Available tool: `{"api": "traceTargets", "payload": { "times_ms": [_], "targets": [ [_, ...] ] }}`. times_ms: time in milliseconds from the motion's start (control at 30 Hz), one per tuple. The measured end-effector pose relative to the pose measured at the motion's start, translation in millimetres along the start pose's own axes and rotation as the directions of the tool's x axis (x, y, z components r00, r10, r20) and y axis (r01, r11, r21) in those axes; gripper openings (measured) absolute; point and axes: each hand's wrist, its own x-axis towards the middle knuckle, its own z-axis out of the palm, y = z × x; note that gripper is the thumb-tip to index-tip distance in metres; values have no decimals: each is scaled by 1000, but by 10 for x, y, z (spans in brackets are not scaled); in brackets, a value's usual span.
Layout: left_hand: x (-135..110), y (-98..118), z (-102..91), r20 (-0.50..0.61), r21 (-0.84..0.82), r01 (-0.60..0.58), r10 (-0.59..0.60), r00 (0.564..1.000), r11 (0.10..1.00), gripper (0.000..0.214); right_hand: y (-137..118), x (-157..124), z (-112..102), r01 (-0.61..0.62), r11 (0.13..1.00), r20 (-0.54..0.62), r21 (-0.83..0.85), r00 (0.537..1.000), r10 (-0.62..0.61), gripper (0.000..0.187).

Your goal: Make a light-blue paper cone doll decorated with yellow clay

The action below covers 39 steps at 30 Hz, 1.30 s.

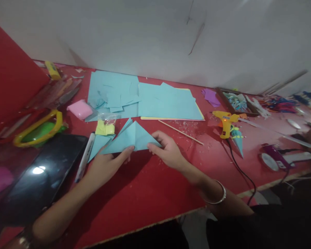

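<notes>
Between both hands is a folded piece of light blue paper (137, 136), with a peak at its top and a crease down its middle. My left hand (116, 159) pinches its lower left part, thumb on the front face and most fingers hidden behind. At the right corner my right hand (166, 147) grips it between thumb and fingers. Just behind the left side lie another light blue paper piece (95, 147) and a clear packet of yellow pieces (105, 128). A marker pen (85, 157) rests beside my left forearm.
Stacked light blue sheets (168, 102) and paper scraps (114, 100) lie toward the wall. A thin wooden stick (181, 132) is right of the sheets' front. The yellow glue gun (225, 121) trails a black cord. At left are a dark tablet-like slab (49, 173) and yellow-rimmed item (58, 121).
</notes>
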Motion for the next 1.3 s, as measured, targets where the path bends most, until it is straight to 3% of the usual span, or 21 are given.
{"api": "traceTargets", "payload": {
  "times_ms": [100,167,333,700,900,1300],
  "targets": [
    [14,-2,-4,-14,-42,2,-3,1000,999,39,7,14,45,-40,982,-52,187,997,50,35],
    [17,0,4,-55,-103,-28,22,998,994,35,13,15,81,-57,969,-15,240,998,62,39],
    [-4,1,38,-24,-161,-48,45,999,986,34,39,-24,140,-16,993,41,117,999,11,16],
    [-20,-29,66,-113,-107,-71,58,992,992,28,-3,-4,164,7,998,-45,65,999,-4,12],
    [-7,-70,69,-16,-116,-160,160,987,980,22,29,-10,146,55,995,30,85,998,-58,15],
    [9,-80,57,58,-97,-165,171,984,982,24,40,1,117,66,997,135,47,988,-72,23]
  ]
}}
